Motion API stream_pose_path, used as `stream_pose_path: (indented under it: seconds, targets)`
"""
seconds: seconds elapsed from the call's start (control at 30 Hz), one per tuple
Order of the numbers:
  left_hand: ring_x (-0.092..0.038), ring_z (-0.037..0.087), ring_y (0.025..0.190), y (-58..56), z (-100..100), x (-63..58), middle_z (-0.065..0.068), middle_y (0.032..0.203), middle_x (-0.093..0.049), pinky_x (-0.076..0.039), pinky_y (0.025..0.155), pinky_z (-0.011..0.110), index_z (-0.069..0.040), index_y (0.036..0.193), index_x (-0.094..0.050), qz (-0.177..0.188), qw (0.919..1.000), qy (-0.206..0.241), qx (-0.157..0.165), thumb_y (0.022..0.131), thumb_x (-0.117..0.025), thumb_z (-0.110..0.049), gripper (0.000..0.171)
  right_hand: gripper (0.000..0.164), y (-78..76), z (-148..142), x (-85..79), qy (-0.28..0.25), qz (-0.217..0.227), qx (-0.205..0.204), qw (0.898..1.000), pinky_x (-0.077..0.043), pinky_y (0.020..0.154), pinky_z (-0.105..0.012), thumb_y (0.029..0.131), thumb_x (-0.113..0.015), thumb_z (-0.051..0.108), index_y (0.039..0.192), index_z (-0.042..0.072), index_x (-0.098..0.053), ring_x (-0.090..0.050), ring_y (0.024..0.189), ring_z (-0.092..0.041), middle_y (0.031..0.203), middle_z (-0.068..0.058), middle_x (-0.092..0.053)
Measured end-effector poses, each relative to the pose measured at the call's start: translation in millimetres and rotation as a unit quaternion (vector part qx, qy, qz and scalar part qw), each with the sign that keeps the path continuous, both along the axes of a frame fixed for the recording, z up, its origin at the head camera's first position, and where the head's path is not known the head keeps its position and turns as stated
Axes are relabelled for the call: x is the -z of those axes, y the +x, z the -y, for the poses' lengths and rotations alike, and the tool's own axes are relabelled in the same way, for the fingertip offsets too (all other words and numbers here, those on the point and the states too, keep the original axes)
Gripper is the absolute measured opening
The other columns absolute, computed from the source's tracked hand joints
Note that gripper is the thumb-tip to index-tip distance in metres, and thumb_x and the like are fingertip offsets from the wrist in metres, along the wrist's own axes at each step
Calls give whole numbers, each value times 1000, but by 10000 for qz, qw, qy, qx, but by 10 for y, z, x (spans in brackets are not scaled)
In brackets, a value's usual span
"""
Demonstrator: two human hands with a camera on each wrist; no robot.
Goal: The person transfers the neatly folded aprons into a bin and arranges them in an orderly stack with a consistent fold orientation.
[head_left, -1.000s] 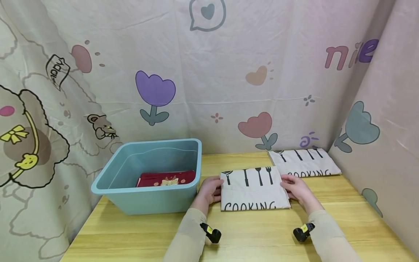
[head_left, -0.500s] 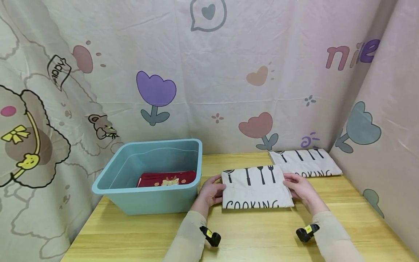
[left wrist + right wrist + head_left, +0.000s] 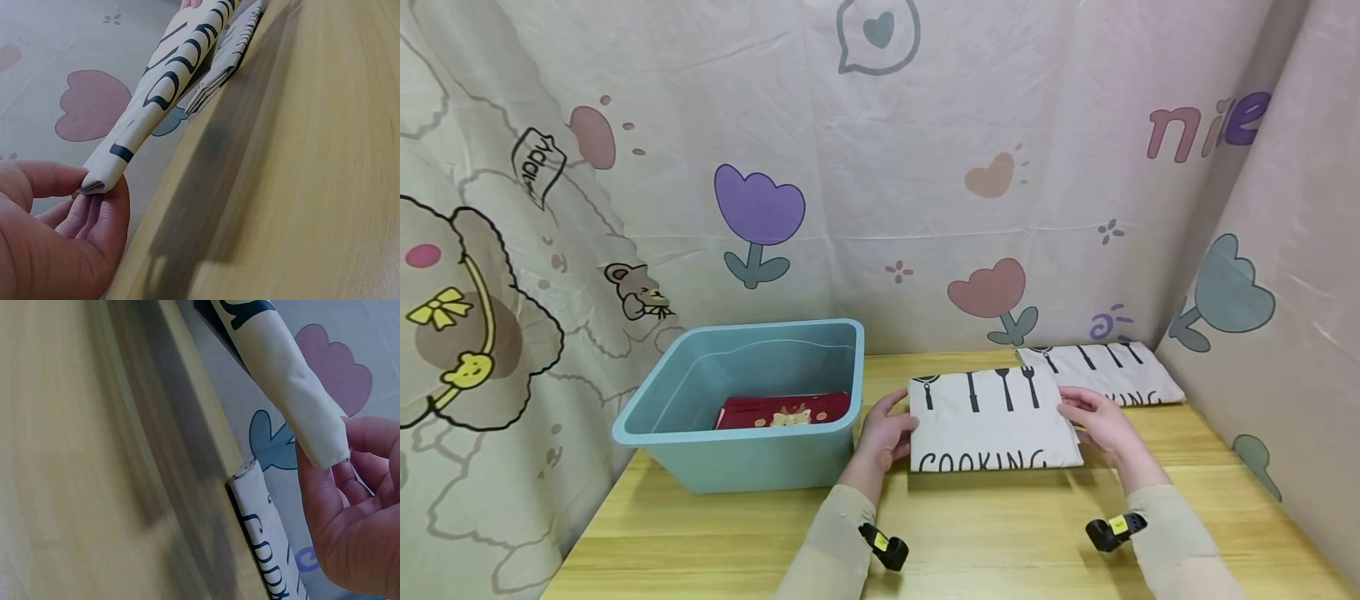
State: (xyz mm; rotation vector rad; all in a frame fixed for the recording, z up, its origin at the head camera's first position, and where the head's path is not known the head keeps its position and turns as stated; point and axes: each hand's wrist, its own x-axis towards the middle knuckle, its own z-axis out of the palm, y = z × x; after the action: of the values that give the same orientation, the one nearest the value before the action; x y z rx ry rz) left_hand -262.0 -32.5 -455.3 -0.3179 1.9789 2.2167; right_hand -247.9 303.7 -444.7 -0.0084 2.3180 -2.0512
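Between my hands is a folded white cloth (image 3: 992, 425), printed with dark kitchen utensils and the word COOKING. My left hand (image 3: 882, 437) grips its left edge, thumb on top and fingers beneath, as the left wrist view shows of the cloth's folded end (image 3: 103, 175). On the opposite edge, my right hand (image 3: 1101, 429) pinches the cloth the same way; its corner (image 3: 322, 437) sits between thumb and fingers in the right wrist view. The cloth hangs above the wooden table, with a shadow below it. A second folded cloth (image 3: 1120, 371) with the same print lies behind to the right.
A light blue plastic bin (image 3: 737, 458) stands on the table (image 3: 700, 542) just left of my left hand. Inside it lies a dark red folded item (image 3: 737, 410) with a cartoon animal. A printed curtain (image 3: 880, 167) closes off the back and sides.
Both hands have raised the folded cloth off the table and shifted it slightly back and right. My right hand has moved a little rightward. The bin and second cloth have stayed put.
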Motion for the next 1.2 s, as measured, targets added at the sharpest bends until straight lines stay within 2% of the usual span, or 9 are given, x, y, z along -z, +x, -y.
stream_pose_path:
  seconds: [0.1, 0.2, 0.3, 0.37, 0.53, 0.6, 0.83, 1.07, 1.2]
  targets:
    - [-67, 20, 72, 13, -3, -16, 12, 104, -70, -58, 60, 34, -17, 147, -50, -85, 9999, 94, 7, 86, -63, 6, 66, 42, 5, -19, -4, -212, -27, -40, 9998, -55, 73, -26, 98, -60, 5, 136, -9, -48, -59, 84, -4, 96, 10, -59]
    - [-68, 20, 73, 28, -9, -28, 12, 105, -70, -58, 61, 34, -17, 146, -51, -157, 9997, 160, 22, 86, -62, 7, 66, 28, 11, -39, -2, -311, -12, 34, 9995, -55, 72, -25, 97, -62, 7, 125, 7, -61, -59, 83, -3, 95, 10, -60]
    - [-68, 21, 75, 43, -11, -44, 12, 107, -70, -58, 61, 34, -17, 146, -51, -208, 9996, 165, 28, 85, -62, 7, 66, 23, 21, -49, -10, -294, -4, 90, 9995, -54, 72, -23, 97, -62, 8, 116, 21, -64, -59, 83, -3, 94, 11, -60]
    - [-68, 21, 76, 48, -11, -53, 12, 108, -70, -58, 61, 34, -18, 146, -51, -266, 9996, 129, 42, 85, -62, 7, 67, 23, 30, -53, -21, -283, 0, 130, 9995, -54, 72, -23, 97, -63, 9, 115, 23, -64, -59, 83, -3, 94, 12, -60]
    - [-67, 22, 77, 56, -15, -98, 13, 112, -69, -59, 62, 34, -20, 146, -51, -340, 9994, 61, 60, 85, -63, 4, 66, 24, 57, -55, -82, -294, -85, 117, 9995, -55, 72, -23, 97, -63, 8, 119, 18, -64, -59, 84, -3, 94, 12, -60]
    - [-67, 23, 79, 60, -21, -124, 13, 113, -68, -59, 64, 35, -21, 146, -51, -332, 9994, 50, 63, 85, -64, 4, 67, 23, 66, -62, -112, -341, -123, 105, 9993, -55, 71, -23, 97, -63, 8, 118, 19, -65, -59, 83, -3, 94, 12, -60]
    - [-67, 25, 82, 102, -58, -236, 13, 113, -68, -59, 65, 35, -21, 146, -51, -389, 9992, 53, 37, 85, -66, 2, 67, 27, 101, -109, -212, -566, -272, 77, 9980, -54, 69, -22, 97, -62, 6, 104, 33, -66, -58, 83, -2, 94, 12, -60]
    - [-68, 22, 81, 142, -88, -328, 12, 110, -70, -59, 67, 38, -22, 144, -54, -578, 9982, 124, 14, 86, -66, 3, 65, 33, 143, -132, -293, -956, -533, 16, 9940, -54, 66, -22, 96, -61, 1, 100, 32, -71, -60, 80, -3, 92, 10, -63]
    - [-68, 22, 82, 172, -98, -391, 11, 108, -70, -58, 68, 38, -23, 144, -54, -604, 9981, 87, -21, 87, -67, 2, 64, 34, 148, -151, -324, -973, -539, 19, 9938, -53, 66, -22, 97, -60, 1, 100, 33, -71, -59, 80, -3, 92, 10, -63]
